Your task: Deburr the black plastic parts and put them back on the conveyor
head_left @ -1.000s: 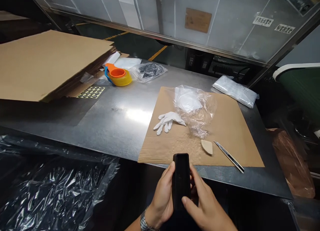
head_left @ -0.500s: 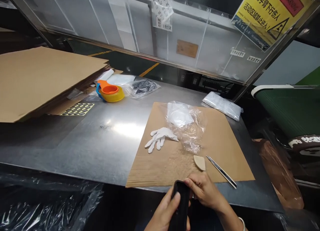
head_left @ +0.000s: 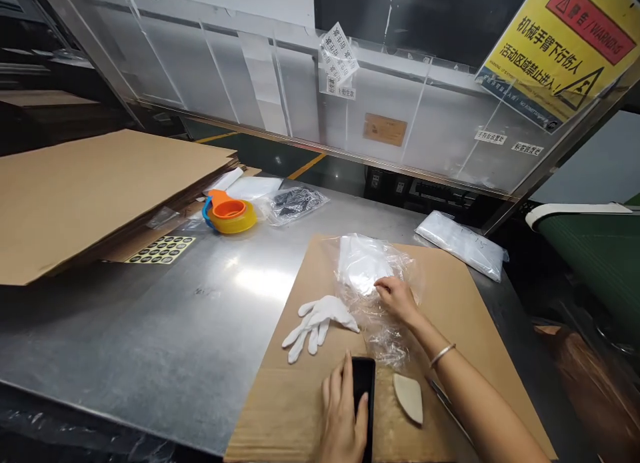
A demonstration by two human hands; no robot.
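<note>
One slim, pale bangle (head_left: 443,353), smooth and rounded with a slight sheen, circles the right wrist below the right hand (head_left: 399,297); the right forearm (head_left: 480,399) is bare, as are the left hand (head_left: 343,423) and its slender, tapering fingers (head_left: 347,377)

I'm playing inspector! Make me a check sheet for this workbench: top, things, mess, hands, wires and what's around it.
Surface: metal table, with a cardboard sheet on it.
Things in use: black case at the left hand; clear plastic bag by the right hand.
Clutter: white glove, beige piece, thin cutter partly behind the right arm, tape roll, sticker sheet.
Hands: left hand grips the case; right hand is over the bag, grip unclear.
Cables: too dark to tell under the panel.
Surroundings: see-through panel, yellow warning sign, green surface at right.
</note>
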